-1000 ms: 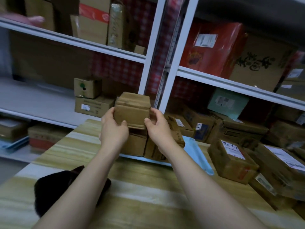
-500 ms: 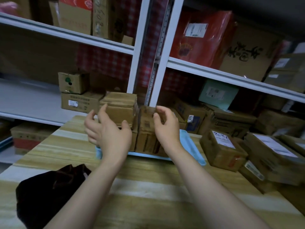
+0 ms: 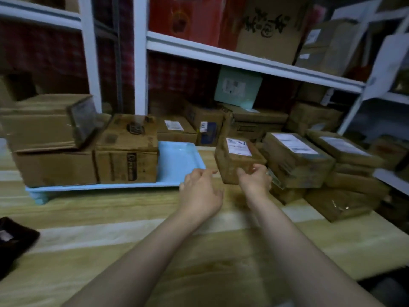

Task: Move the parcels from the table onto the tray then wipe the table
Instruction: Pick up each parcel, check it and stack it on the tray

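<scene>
A light blue tray [image 3: 179,160] lies on the wooden table [image 3: 137,218] at the left. It carries a large brown box [image 3: 55,167], a second box [image 3: 127,149] beside it, and a third parcel [image 3: 42,122] stacked on top. A small brown parcel with a white label [image 3: 238,156] stands on the table just right of the tray. My right hand [image 3: 255,179] touches its near face with fingers curled against it. My left hand [image 3: 200,189] hovers open just left of that parcel, apart from it.
Several more labelled parcels [image 3: 296,158] are heaped on the table's right side. A black cloth [image 3: 13,242] lies at the near left edge. White metal shelving [image 3: 243,60] full of boxes rises right behind the table.
Both hands let go of the parcel set on top of the tray's stack and swung right to the small labelled parcel. The view turned right and down.
</scene>
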Demonstrator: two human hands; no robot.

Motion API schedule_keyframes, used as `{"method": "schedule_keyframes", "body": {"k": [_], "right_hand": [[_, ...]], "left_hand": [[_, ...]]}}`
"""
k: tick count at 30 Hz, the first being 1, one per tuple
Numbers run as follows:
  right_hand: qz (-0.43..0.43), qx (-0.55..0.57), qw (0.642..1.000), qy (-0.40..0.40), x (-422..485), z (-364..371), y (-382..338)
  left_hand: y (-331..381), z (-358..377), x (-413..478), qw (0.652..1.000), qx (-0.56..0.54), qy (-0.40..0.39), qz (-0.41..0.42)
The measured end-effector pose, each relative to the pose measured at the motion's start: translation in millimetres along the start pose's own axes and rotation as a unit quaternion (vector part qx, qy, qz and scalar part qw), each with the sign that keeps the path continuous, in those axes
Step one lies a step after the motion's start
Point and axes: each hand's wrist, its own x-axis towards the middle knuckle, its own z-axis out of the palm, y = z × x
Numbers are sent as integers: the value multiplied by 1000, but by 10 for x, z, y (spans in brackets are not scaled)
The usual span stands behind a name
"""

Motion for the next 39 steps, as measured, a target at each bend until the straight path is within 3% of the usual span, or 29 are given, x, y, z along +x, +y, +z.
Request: {"method": "schedule_keyframes", "body": {"k": [3,9,13,17,20,24,29,32,37,39], "right_hand": [[-16,-12,999,-38,261,-141,119],[-23,-23,990,-137,591,-165,304],[-40,-25,988,-149,680,-115,445],[-34,49,988,-140,777,-50,525],[-1,135,985,-110,765,-88,517],[79,218,963,-134,660,-99,414],[135,269,939,-166,505,-121,305],[170,355,902,-179,443,-173,234],[144,386,898,-152,282,-255,291],[143,433,875,-164,163,-292,325]], "left_hand": [[92,264,140,998,12,-55,9],[330,533,577,996,-17,-80,-36],[387,623,850,986,-114,-85,-85],[370,673,992,973,-174,-112,-97],[314,685,990,967,-223,-73,-102],[238,623,917,965,-250,-4,-83],[238,519,722,964,-263,0,-46],[213,435,560,962,-271,20,-27],[85,368,352,960,-261,55,-90],[16,316,257,955,-257,68,-131]]}}
